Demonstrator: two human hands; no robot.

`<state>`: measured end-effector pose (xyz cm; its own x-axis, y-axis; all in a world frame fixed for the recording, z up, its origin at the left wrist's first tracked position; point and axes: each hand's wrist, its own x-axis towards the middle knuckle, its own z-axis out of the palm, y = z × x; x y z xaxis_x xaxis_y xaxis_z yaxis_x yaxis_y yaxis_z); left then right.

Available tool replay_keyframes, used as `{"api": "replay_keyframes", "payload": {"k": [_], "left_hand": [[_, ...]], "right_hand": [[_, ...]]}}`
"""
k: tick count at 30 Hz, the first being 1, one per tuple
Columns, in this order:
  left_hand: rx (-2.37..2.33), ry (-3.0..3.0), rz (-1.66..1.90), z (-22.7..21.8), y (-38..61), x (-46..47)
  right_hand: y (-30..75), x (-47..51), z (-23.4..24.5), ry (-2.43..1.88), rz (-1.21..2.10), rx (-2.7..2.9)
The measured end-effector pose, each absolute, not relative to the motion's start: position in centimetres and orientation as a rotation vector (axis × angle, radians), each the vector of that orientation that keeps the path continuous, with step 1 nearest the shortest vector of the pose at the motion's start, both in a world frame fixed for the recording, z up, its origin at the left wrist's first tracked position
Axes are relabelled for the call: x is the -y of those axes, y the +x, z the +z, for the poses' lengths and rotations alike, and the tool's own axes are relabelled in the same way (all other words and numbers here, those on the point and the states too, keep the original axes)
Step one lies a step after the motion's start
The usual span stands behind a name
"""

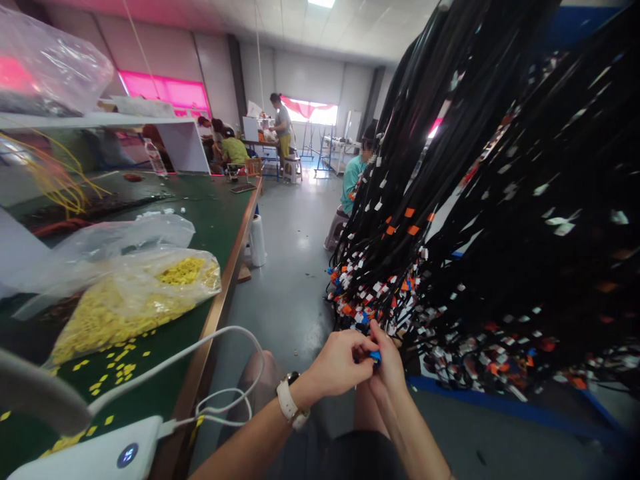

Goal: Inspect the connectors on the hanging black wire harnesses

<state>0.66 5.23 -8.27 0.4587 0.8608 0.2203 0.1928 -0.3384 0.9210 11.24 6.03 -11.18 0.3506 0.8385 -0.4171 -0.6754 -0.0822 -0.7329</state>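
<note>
A small blue connector point(375, 358) shows between my two hands, in front of the lower ends of a hanging bundle of black cables point(400, 200). My left hand point(337, 363), with a white-strapped watch on the wrist, pinches at the connector with thumb and forefinger. From the other side my right hand point(389, 363) closes around the same piece, its thumb pointing up. Fingers partly cover the connector, and any wire running into it is hard to make out. White, orange and blue connectors and tags point(375, 293) crowd the cable ends just beyond my hands.
On the left is a green-topped workbench point(175, 333) with a clear bag of yellow pieces point(135, 300), loose yellow bits, and a white power bank point(95, 453) whose cable point(200, 339) loops past the edge. A blue rack frame point(500, 397) is at right. Several people sit or stand farther back.
</note>
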Motion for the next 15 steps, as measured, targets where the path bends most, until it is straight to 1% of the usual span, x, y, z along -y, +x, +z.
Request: {"api": "replay_keyframes", "payload": {"k": [8, 15], "left_hand": [[-0.905, 1.752, 0.982, -8.87, 1.07, -5.04], [-0.837, 1.473, 0.939, -9.19, 1.27, -5.30]], "right_hand": [[10.90, -5.66, -10.47, -1.059, 1.259, 0.216], [10.81, -5.63, -10.47, -1.104, 1.166, 0.276]]}}
